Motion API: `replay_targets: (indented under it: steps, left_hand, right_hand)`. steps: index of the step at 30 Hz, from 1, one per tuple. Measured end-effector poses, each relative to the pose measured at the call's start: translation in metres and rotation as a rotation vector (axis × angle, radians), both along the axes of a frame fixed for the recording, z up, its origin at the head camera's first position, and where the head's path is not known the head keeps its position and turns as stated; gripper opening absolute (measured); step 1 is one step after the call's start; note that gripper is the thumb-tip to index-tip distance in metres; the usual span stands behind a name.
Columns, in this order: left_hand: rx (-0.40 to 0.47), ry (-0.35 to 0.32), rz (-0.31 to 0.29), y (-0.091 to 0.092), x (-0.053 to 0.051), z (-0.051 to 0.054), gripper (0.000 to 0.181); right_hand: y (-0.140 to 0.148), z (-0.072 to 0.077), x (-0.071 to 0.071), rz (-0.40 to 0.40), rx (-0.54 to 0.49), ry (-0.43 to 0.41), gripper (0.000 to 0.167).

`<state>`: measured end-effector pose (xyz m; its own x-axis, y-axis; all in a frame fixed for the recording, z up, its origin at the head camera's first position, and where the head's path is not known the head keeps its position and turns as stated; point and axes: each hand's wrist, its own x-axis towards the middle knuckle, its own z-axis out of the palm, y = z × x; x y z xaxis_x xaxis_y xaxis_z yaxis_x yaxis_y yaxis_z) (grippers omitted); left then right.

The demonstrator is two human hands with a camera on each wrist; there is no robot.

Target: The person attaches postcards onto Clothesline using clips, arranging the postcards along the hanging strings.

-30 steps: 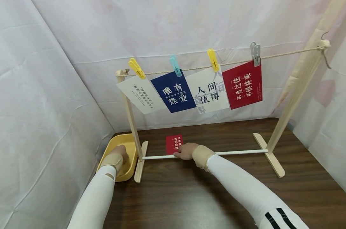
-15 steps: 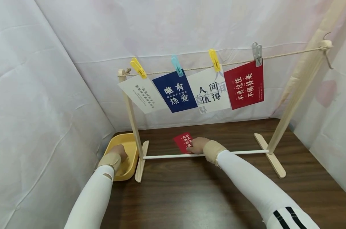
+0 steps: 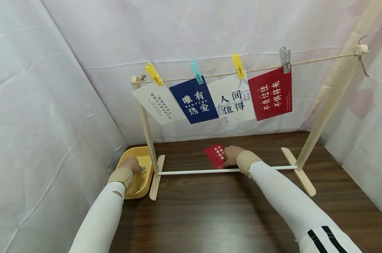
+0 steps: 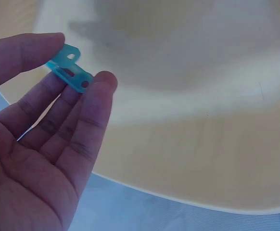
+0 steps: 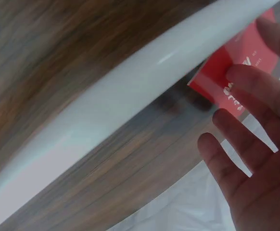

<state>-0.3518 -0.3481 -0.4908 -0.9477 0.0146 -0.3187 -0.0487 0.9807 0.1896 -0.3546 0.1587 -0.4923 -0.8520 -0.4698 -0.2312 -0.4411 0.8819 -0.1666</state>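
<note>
In the left wrist view, my left hand (image 4: 48, 130) pinches a light blue clothes peg (image 4: 71, 71) between thumb and fingertips. In the head view this hand is inside the yellow basket (image 3: 119, 160), with a bit of the peg showing past the fingers. My right hand (image 3: 233, 155) holds a small red card (image 3: 214, 154) with white writing by its right side, just behind the white bar (image 3: 195, 172). Seen from the right wrist, thumb and index finger lie at the card while the remaining fingers spread loosely. Whether the card touches the table cannot be told.
A rope (image 3: 323, 59) spans two wooden posts above the table (image 3: 210, 214). From it hang a cream card (image 3: 159, 105), a blue card (image 3: 194, 105), a white card (image 3: 232, 102) and a larger red card (image 3: 270, 95), held by pegs. White cloth (image 3: 45, 123) surrounds the table.
My right hand and the small red card have moved right and slightly back, the card turning as it went. My left hand stays in the basket, and a blue peg now shows at its fingers.
</note>
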Motion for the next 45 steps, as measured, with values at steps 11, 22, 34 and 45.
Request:
replay_targets:
  steps: [11,22,34,45]
  left_hand:
    - [0.038,-0.017,-0.02,-0.024,-0.031,-0.025,0.014]
    - [0.021,-0.018,-0.046,-0.029,-0.029,-0.022,0.022]
    - [0.018,0.035,-0.022,-0.014,0.005,0.02,0.047]
    - [0.096,0.121,0.03,0.011,0.038,0.059,0.034]
  right_hand:
    - [0.018,-0.015,-0.009,-0.098,-0.022,0.087,0.03]
    - [0.021,-0.014,-0.015,-0.106,-0.07,0.056,0.027]
    - [0.024,-0.006,-0.007,-0.37,-0.027,-0.03,0.076]
    - [0.034,-0.006,-0.006,-0.371,-0.073,-0.104,0.066]
